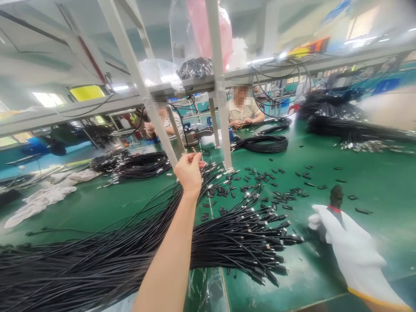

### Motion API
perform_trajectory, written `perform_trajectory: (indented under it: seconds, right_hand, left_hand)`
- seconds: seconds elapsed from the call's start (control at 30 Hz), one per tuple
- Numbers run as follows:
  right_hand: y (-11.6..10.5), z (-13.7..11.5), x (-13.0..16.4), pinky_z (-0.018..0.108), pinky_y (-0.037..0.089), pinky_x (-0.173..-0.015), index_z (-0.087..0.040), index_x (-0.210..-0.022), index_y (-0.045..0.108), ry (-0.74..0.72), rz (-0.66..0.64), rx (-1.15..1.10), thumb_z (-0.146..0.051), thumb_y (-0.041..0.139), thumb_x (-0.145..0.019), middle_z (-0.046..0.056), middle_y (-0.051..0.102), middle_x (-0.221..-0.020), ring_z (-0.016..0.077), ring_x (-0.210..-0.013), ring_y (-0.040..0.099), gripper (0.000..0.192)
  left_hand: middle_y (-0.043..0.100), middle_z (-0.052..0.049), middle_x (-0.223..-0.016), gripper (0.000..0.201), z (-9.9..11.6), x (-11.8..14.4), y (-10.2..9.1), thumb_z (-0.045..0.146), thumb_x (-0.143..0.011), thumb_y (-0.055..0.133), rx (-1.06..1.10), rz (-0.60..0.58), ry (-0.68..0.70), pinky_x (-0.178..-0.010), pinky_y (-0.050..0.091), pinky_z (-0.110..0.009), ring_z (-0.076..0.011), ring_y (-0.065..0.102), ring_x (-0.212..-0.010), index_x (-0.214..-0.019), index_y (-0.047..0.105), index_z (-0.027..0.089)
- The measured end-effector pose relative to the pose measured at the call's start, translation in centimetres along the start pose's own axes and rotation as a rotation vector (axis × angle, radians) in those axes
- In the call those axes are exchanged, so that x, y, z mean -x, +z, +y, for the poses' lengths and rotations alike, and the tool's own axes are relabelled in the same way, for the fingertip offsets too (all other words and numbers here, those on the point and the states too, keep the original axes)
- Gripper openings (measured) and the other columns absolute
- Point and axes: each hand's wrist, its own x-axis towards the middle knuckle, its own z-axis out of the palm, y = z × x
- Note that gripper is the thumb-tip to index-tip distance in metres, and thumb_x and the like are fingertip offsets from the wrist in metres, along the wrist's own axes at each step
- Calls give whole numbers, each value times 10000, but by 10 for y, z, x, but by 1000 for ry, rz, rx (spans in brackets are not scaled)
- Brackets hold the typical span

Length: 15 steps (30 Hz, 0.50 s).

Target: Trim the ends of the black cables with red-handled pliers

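White fabric gloves the right hand (344, 234), closed around a dark tool (336, 197) with a red band; a careless swing could nick the connector ends (258, 269) nearby. On the bare left hand (189, 171) the fingertips draw together, though I can't tell whether they pinch anything. Black cables (123, 255) overlap across the green table (373, 182), so tugging one could snag others and scatter the loose black pieces (286, 196).
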Motion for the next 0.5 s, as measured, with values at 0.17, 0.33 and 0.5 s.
perform_trajectory:
  seconds: [0.17, 0.33, 0.5]
  right_hand:
    - [0, -6, 3, 383, 424, -728, -273, -1003, 738, 7, 8, 3, -680, 662, -689, -7, 721, -775, 228, -760, 564, 519]
    - [-2, -7, 4, 386, 441, -738, -274, -1037, 733, 12, -2, 24, -683, 643, -697, -2, 730, -798, 243, -803, 598, 539]
    - [-1, 2, -1, 403, 462, -776, -299, -1040, 734, -25, 2, 83, -706, 613, -722, 4, 751, -819, 260, -856, 644, 531]
  left_hand:
    - [672, 48, -552, 109, 1, -8, 3, 216, -782, 758, 20, 25, -76, -526, 574, -256, -140, 676, -475, -730, 676, 167]
    - [673, 50, -611, 128, 5, -23, 9, 219, -846, 748, -79, 57, -77, -626, 609, -284, -154, 721, -576, -779, 652, 166]
    - [748, -48, -1026, 162, -3, -30, 19, 283, -971, 694, -323, -88, -109, -800, 625, -399, -199, 735, -877, -1062, 694, 149]
